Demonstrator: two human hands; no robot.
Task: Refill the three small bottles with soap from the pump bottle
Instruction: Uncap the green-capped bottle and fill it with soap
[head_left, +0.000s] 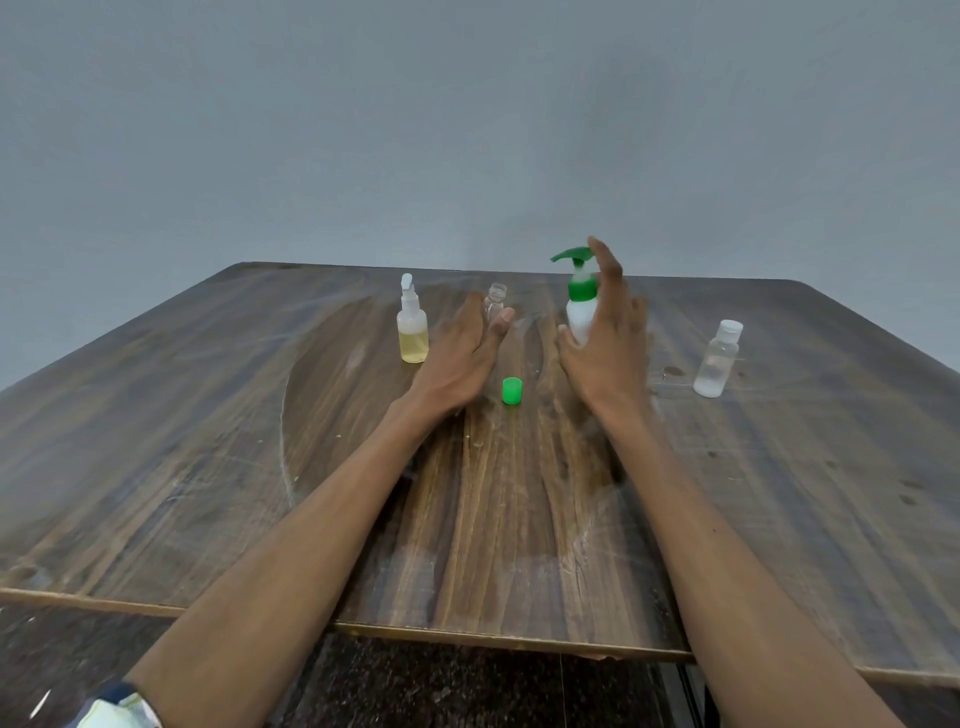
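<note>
A white pump bottle with a green pump head stands upright at the back of the wooden table. My right hand is open around it, thumb on its lower left side, fingers spread behind it. My left hand is open, fingers stretched toward a small clear uncapped bottle, partly hidden behind them. Its green cap lies on the table between my hands. A small bottle of yellow liquid stands to the left. A small clear bottle with a white cap stands to the right.
The table's far edge meets a plain grey wall just behind the bottles. A dark speckled floor shows below the near edge. A sleeve cuff appears at the bottom left.
</note>
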